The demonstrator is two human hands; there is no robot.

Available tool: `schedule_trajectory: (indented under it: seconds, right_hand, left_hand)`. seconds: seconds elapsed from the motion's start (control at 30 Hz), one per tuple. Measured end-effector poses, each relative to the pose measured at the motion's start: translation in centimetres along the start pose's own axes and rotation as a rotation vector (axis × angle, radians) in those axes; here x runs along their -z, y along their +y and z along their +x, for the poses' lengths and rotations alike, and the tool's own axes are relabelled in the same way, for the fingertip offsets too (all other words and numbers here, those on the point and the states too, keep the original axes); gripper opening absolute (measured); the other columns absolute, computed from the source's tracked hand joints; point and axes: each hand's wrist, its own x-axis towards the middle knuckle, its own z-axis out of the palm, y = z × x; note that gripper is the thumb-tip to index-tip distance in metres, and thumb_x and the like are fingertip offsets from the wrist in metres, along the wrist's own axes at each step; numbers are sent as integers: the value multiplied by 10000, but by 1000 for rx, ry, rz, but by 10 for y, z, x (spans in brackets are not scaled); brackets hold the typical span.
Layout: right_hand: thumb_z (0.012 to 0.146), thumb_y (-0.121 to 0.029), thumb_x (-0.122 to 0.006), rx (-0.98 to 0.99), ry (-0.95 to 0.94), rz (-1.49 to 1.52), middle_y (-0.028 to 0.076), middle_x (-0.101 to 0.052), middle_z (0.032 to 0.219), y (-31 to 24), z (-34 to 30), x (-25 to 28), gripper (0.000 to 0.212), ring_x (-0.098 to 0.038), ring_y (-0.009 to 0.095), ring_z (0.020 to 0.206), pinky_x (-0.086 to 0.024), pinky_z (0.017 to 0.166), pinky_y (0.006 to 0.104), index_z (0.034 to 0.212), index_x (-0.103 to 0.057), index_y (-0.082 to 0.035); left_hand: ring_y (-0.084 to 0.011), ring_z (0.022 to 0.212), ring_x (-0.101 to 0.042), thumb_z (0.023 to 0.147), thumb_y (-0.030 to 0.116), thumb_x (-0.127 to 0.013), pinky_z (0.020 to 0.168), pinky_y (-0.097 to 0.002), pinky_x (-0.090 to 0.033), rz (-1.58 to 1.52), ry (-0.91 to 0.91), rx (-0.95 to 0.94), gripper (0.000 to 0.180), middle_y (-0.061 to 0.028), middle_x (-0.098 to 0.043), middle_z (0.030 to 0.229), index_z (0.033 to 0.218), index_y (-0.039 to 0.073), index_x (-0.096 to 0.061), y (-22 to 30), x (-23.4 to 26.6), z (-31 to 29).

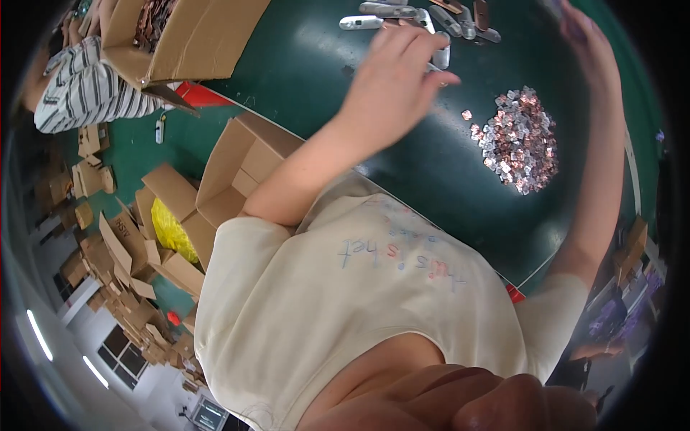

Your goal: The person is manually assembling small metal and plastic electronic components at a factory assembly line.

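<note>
My left hand (395, 77) reaches over flat, elongated metal pieces with rounded ends (361, 23) on a dark green table (445, 161). Its thumb stands apart from the fingers. A silver piece (443, 54) shows just beside the index finger and thumb; no grip on it is visible. Several silver and a few copper-coloured pieces (480, 14) lie around the fingertips. My right hand (586, 39) is raised at the far right edge, where its fingers are dark and blurred; whether they hold anything is unclear. Between my arms sits a pile of small copper and silver metal bits (519, 144).
A cardboard box (205, 39) with copper-coloured pieces stands at the upper left. An open carton (248, 161) lies beside the table, close to my left elbow. Another carton holds yellow plastic (171, 228). Someone in striped clothing (93, 90) is at the far left. More boxes (147, 323) fill the background.
</note>
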Motion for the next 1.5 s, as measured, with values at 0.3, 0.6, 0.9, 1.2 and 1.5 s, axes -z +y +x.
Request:
schedule_trajectory:
  seconds: [0.3,0.6,0.9,1.2,1.5]
  right_hand:
    - [830,-218,-608,78,125,-245,69,-585,995,-10,4,-17,289,-544,185,900,-417,813,266,1072,-573,-63]
    - [766,-3,-580,415,-485,-849,130,-511,855,1,-158,-128,110,-529,306,822,-444,704,367,869,-545,-7]
    - [764,20,-582,350,-436,-754,113,-536,814,-26,-173,-122,100,-560,254,767,-455,668,313,859,-560,-1]
    - [654,116,-656,892,37,-725,155,-607,861,-43,-212,-88,238,-602,264,772,-496,674,315,875,-592,59]
    - [529,32,-682,1168,162,-1143,123,-607,871,-35,-217,-80,325,-584,247,778,-478,624,294,853,-652,35]
  left_hand:
    - [-248,880,-527,673,42,-598,770,-346,-425,56,-300,-239,94,-70,-538,779,767,42,-593,-16,-3,4]
    - [-234,793,-591,806,44,-585,687,-305,-474,-604,-430,632,150,-119,-610,878,944,-13,-587,1,26,19]
    - [-148,755,-625,828,-8,-576,650,-236,-503,-914,-272,476,245,-93,-620,859,1070,-35,-555,27,38,9]
    - [-79,684,-586,820,29,-605,609,-200,-493,-1050,-523,414,228,-57,-603,820,1032,-31,-546,62,12,29]
    - [-100,694,-594,844,6,-567,621,-218,-509,-1167,-669,303,202,-79,-606,818,1038,-45,-550,73,5,41]
